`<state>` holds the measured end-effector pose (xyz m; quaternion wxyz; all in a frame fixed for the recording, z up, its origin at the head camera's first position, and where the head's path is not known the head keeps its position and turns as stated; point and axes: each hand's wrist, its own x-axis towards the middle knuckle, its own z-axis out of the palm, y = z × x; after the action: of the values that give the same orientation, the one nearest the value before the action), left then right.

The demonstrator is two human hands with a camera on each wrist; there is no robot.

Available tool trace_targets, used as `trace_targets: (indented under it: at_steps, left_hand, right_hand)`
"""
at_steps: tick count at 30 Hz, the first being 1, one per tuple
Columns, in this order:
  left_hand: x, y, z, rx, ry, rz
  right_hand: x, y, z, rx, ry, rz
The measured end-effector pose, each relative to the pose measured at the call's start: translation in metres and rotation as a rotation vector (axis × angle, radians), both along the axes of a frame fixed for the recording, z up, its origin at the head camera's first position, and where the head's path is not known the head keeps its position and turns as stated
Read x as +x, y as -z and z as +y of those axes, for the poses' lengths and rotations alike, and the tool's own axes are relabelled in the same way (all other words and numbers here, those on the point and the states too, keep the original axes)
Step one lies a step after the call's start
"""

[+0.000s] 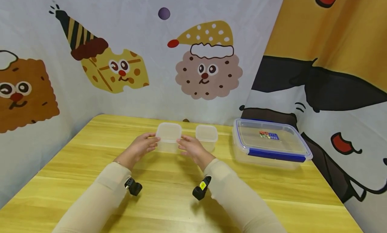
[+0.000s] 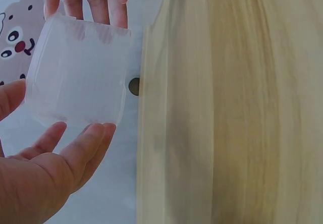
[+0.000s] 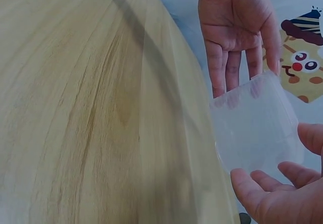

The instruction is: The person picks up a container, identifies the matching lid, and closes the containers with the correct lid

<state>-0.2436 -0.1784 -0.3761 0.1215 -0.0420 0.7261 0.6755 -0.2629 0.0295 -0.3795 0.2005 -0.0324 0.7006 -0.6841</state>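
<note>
Between my two hands is a small square container (image 1: 168, 146) of translucent plastic with a whitish lid (image 1: 168, 131). My left hand (image 1: 140, 146) holds its left side, thumb up by the lid and fingers along the wall. On the opposite side my right hand (image 1: 193, 148) holds it the same way. In the left wrist view the container (image 2: 81, 72) shows raised above the table's far edge, its wall between both sets of fingertips. The right wrist view shows the container (image 3: 257, 123) tilted in the picture, fingers touching two opposite walls.
A second small lidded container (image 1: 206, 134) stands just right of my right hand. Farther right is a large clear box (image 1: 272, 142) with a blue-edged lid and clips. The wood-grain table (image 1: 169, 199) meets a cartoon-printed cloth (image 1: 151, 105) at the back.
</note>
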Motion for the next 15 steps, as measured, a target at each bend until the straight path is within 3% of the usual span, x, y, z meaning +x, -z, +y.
trace_targets:
  at_steps: [15]
  left_hand:
    - [-0.012, 0.007, -0.006, 0.038, -0.024, -0.016]
  right_hand:
    - [-0.010, 0.005, -0.012, 0.015, 0.027, -0.010]
